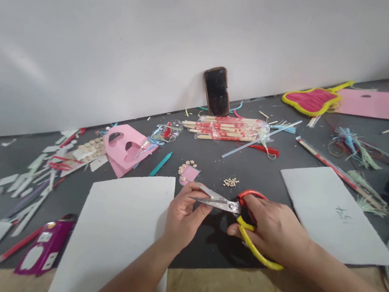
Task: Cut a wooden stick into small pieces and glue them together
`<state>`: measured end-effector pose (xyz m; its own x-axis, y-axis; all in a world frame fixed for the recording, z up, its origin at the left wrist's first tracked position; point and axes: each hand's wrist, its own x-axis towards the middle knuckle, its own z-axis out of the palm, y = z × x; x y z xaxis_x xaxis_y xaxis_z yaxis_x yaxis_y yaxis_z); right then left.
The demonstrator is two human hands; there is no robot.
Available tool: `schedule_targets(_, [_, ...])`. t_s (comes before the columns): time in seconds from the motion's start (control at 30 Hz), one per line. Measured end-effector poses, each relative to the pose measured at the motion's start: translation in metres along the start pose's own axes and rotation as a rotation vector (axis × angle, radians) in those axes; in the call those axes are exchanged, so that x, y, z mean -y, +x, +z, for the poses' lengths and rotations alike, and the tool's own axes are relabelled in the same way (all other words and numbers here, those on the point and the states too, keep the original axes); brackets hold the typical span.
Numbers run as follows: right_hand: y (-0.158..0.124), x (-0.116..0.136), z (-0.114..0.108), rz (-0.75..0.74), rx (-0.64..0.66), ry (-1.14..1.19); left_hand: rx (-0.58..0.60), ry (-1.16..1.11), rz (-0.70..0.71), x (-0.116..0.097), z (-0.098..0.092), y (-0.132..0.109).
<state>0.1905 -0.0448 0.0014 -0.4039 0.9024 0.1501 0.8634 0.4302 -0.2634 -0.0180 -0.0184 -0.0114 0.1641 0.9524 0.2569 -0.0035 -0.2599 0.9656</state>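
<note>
Here, the scissors [232, 207] extend leftward from the curled fingers of the right hand [279, 229] gripping their handles [257, 255], long axis crosswise, parted blades [216, 202] reaching the left hand [183, 220], whose thumb and fingertips nearly meet, any held piece indiscernible.

Phone [217, 92] behind stick bundle [228, 128]; scissors [232, 207] in front of pellets [231, 182].

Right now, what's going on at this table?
A person's right hand holds open scissors with red and yellow handles. The left hand is at the blades; anything it may pinch there is too small to tell. Small beige pieces lie beyond the scissors on the dark table. A phone leans against the wall.
</note>
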Motion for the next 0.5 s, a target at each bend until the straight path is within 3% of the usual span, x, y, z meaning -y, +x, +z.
schedule_targets(0.3, [0.0031,-0.0008,-0.0053,-0.016,0.073,0.041,0.084,0.109,0.019,-0.0023,-0.0038,-0.0008])
schedule_targets(0.5, [0.001,-0.0053,-0.0034,-0.044,0.03,0.042,0.106,0.107,-0.005,-0.0037,-0.0026,-0.0001])
